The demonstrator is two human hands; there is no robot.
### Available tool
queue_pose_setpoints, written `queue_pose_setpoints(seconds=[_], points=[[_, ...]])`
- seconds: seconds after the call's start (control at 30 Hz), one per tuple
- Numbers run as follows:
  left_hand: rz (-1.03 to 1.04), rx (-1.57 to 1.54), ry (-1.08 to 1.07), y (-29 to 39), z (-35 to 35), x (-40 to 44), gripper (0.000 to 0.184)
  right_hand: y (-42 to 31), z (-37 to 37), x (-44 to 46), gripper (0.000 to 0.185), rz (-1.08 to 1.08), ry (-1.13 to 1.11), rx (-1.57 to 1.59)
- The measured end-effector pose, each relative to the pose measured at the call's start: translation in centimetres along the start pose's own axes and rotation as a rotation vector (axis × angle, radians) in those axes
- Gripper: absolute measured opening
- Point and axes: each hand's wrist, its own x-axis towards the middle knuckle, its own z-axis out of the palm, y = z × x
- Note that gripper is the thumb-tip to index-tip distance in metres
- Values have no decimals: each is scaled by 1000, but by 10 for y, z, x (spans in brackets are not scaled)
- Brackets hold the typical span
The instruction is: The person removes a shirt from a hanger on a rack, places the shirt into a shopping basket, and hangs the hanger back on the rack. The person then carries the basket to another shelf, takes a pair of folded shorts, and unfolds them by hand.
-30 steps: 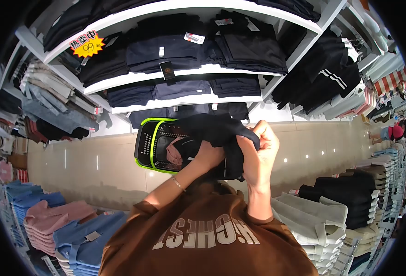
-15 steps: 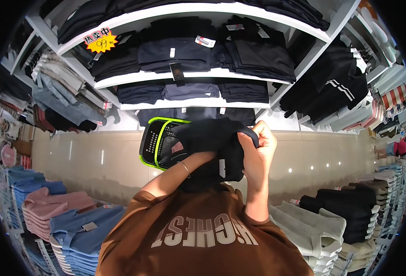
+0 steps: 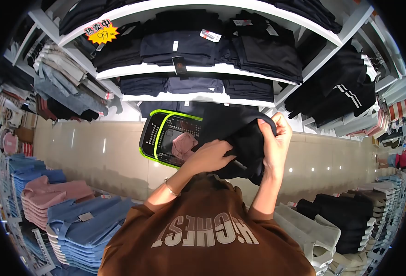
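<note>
A black garment (image 3: 244,138), with its exact kind hard to make out, hangs in folds in front of my chest. My right hand (image 3: 277,138) pinches its upper right edge, thumb on the near side. Lower and to the left, my left hand (image 3: 213,155), with a bracelet on the wrist, has its fingers curled into the cloth. Just left of the garment is a black shopping basket (image 3: 153,140) with a lime-green rim. A crumpled pink cloth (image 3: 183,145) lies inside it. The garment covers the basket's right end.
Ahead stand white shelves (image 3: 221,69) with stacks of dark folded clothes. Behind me are piles of blue shirts (image 3: 81,230), pink shirts (image 3: 46,198) and pale garments (image 3: 308,230). A tiled floor (image 3: 97,147) runs between. At far right is another person (image 3: 398,160).
The garment and my right hand have shifted right. My left hand, formerly hidden under the cloth, now shows on top of it. More of the basket and the pink cloth is visible.
</note>
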Motion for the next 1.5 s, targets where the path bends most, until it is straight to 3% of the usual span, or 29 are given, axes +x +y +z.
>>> queue_pose_setpoints(seconds=[0.13, 0.33, 0.43, 0.57, 0.67, 0.77, 0.87, 0.97, 1.1, 1.13, 1.2, 1.23, 1.33, 1.43, 1.47, 1.5], points=[[98, -147, 125, -4, -3, -12, 28, 8, -13, 15, 30, 21, -56, 23], [29, -542, 339, -4, -14, -33, 21, 15, -17, 33, 29, 47, -185, -48], [64, -547, 354, -11, -28, -45, 19, 18, -11, 38, 29, 42, -177, -41], [141, -235, 138, -16, -57, -61, 10, 24, 8, 36, 28, 53, -95, 8], [264, -333, 227, -19, -65, -65, 22, 26, 24, 39, 28, 26, -20, 28], [402, -412, 315, -20, -74, -62, 21, 16, 35, 42, 27, -24, -77, 105], [352, -280, 238, -55, -66, -53, 19, -10, 54, 43, 27, -134, -226, 148], [96, -412, 294, -41, -50, -37, 23, -40, 80, 40, 25, -259, -328, 133], [226, -16, 429, -61, -15, -1, 37, -53, 96, 35, 20, -372, -513, -70], [237, 376, 326, -64, -14, 2, 37, -49, 98, 31, 27, -326, -555, 9], [-171, -6, 142, -59, 1, 10, 33, -42, 92, 27, 28, -357, -599, -3], [37, 261, 214, -55, 2, 12, 31, -40, 86, 26, 28, -353, -629, 9], [-253, 275, 34, -29, 3, 5, 28, -32, 60, 25, 25, -283, -316, 13], [85, -224, 80, -29, -3, -1, 28, -29, 34, 27, 25, -237, -104, 288], [395, -134, 236, -33, -3, -2, 24, -25, 27, 29, 26, -254, -43, 301], [338, -301, 173, -33, -5, -10, 23, -21, 23, 31, 27, -268, 16, 315]])
